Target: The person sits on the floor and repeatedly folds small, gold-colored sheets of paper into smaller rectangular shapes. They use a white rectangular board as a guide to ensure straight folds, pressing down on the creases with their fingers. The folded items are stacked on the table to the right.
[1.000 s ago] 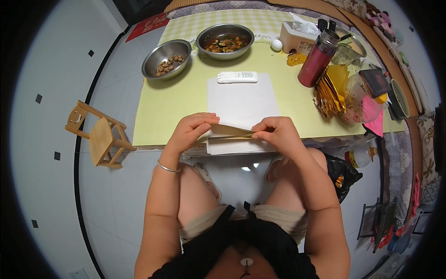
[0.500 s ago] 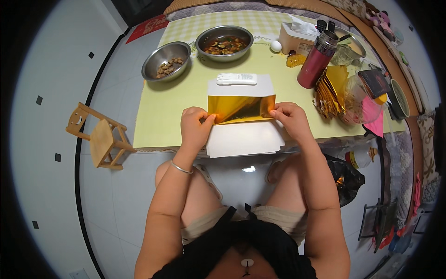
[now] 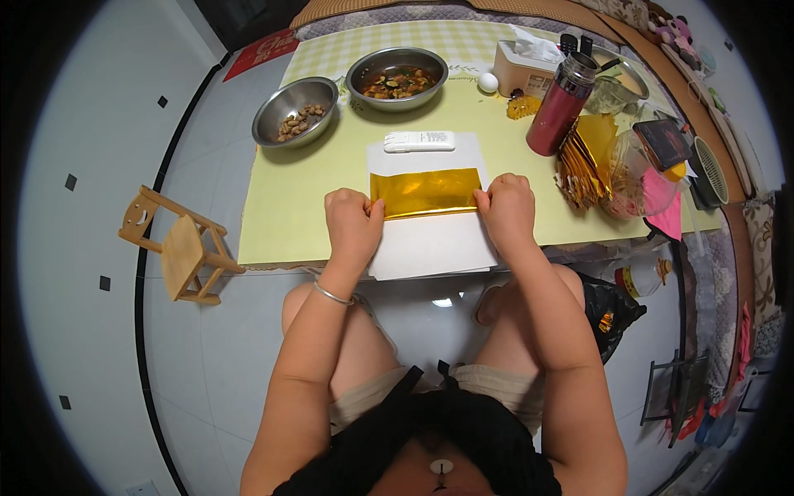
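Note:
A strip of shiny gold foil paper, its near edge folded, lies across a stack of white paper sheets at the table's near edge. My left hand pinches its left end between thumb and curled fingers. At the other end my right hand grips the near right corner the same way. Just beyond the foil rests a small white plastic device on the top of the stack.
Two steel bowls stand at the back left, one with nuts, one with food in liquid. At right are a red flask, a tissue box, an egg, folded gold papers and a clear tub. A wooden chair stands left.
The raised, tilted foil has come down flat, and its near part is now folded over. Both hands still hold its ends; the right hand has shifted slightly left and away from me.

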### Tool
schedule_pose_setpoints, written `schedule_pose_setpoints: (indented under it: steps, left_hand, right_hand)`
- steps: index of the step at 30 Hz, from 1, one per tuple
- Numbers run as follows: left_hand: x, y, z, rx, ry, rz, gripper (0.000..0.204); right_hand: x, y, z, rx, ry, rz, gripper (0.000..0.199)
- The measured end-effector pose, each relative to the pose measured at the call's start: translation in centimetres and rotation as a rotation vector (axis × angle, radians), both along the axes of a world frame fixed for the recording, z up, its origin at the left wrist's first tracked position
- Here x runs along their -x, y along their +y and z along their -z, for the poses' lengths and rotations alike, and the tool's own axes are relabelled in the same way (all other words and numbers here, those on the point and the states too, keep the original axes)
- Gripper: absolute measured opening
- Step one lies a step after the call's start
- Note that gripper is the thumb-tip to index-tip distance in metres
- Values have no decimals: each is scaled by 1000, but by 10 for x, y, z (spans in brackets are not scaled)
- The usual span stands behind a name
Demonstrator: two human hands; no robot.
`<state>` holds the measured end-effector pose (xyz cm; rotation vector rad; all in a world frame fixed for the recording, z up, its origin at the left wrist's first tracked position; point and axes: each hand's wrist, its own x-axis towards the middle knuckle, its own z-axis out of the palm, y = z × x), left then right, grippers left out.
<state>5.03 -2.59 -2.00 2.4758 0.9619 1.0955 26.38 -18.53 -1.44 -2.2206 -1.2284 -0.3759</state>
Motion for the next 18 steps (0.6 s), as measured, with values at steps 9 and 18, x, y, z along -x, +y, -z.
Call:
schedule_pose_setpoints:
  steps: [9,18]
  left_hand:
    - [-5,-4,-1,-74,49,-30,27]
    - [-15,-10,-24,-387,77,38,27]
  right_hand:
    - [2,3,0,57,-77,21,19]
    - [7,3,-7,137,-56,44,18]
